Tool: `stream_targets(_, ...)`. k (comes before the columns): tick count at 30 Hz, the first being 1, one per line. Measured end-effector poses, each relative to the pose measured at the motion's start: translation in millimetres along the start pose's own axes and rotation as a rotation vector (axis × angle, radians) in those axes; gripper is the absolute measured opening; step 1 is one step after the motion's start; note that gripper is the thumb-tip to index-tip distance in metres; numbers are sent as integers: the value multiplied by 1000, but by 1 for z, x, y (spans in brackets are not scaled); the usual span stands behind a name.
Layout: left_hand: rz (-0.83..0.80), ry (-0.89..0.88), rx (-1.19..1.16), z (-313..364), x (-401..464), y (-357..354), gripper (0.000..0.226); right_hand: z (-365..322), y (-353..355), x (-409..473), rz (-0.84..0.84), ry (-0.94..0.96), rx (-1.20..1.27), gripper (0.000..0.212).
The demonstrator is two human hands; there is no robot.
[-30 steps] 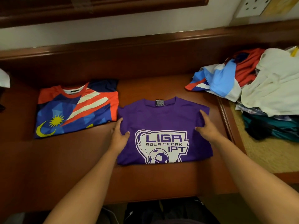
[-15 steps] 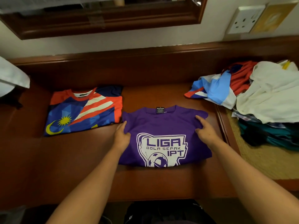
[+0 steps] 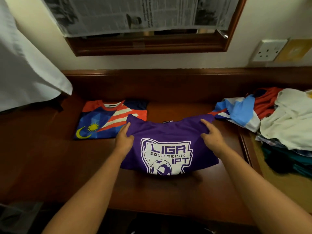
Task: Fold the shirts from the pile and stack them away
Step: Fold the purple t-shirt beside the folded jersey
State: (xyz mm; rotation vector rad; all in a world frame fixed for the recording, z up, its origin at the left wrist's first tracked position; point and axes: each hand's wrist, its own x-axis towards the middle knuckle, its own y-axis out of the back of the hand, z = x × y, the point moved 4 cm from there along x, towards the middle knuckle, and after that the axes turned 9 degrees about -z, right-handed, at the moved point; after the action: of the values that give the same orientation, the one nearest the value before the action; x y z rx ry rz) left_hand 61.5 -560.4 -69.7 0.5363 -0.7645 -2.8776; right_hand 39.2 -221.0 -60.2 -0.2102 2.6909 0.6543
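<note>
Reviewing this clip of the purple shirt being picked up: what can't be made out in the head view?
- Newspaper text: too blurred to read.
- Pile of unfolded shirts: cut off by the right edge, count unclear.
- Fingers of left hand and right hand: partly hidden under the purple shirt.
- Purple shirt's collar label: too small.

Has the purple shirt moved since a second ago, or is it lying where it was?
Yes. The purple shirt has shifted left: its upper-left corner now overlaps the folded flag shirt, which it lay beside before.
</note>
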Motion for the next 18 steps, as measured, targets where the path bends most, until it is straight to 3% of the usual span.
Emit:
stream_targets(10,171,-38,70,-28,49,149,62,-108,-108,50,-65,143,4,60)
stream_targets(18,209,-63,93,-85,146,248,62,-167,-208,131,-50,154,-5,58)
